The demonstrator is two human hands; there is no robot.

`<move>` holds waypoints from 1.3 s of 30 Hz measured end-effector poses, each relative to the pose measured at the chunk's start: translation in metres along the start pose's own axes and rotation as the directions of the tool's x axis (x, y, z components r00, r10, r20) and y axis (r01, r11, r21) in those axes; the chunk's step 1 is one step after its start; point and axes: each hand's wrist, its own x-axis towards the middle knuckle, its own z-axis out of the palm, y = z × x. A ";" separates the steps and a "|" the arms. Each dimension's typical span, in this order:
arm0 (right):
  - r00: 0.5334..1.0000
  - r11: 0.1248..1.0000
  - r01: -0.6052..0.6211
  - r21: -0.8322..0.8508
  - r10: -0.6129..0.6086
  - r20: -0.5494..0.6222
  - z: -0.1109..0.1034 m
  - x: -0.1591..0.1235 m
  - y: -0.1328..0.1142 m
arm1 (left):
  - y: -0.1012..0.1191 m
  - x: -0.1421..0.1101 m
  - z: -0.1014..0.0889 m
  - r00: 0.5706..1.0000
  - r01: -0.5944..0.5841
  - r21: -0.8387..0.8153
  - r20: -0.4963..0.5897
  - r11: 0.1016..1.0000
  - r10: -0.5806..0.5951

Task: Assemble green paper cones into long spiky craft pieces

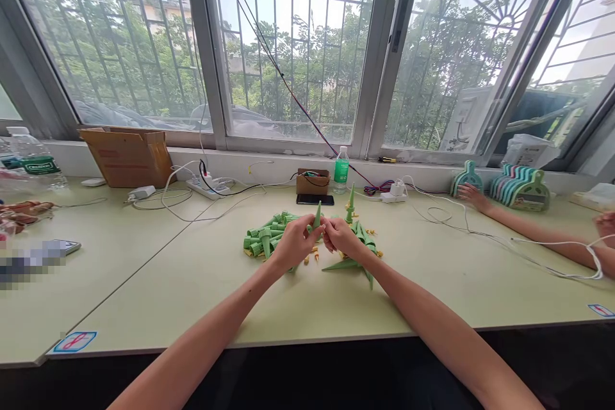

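My left hand (295, 240) is closed on a green plastic cone (318, 214) whose pointed tip sticks upward. Right beside it, my right hand (340, 234) has its fingers pinched together near the cone; what they hold is hidden. Below and left of my hands lies a pile of green ribbed plastic pieces (263, 236). More green cones (364, 238) lie to the right, partly behind my right hand, with one spike (352, 198) standing upright. Small yellow-orange pieces (316, 257) are scattered between the two piles.
Behind the piles are a small brown box (312, 182), a phone (314, 200) and a bottle (341, 170). Cables and a power strip (209, 187) run along the back. At right, another person's hand (473, 196) touches pale green paddle-shaped items (466, 178). A cardboard box (127, 157) stands left.
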 end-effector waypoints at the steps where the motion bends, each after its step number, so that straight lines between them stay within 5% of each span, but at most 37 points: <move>1: 1.000 1.000 0.002 0.007 -0.002 0.000 0.000 0.000 0.000 | 0.000 0.000 0.000 1.000 -0.003 -0.003 0.000 1.000 0.003; 39: 0.999 0.987 0.033 -0.155 -0.030 0.017 -0.002 -0.001 -0.001 | 0.004 0.000 -0.002 0.999 -0.001 0.064 0.041 0.998 -0.002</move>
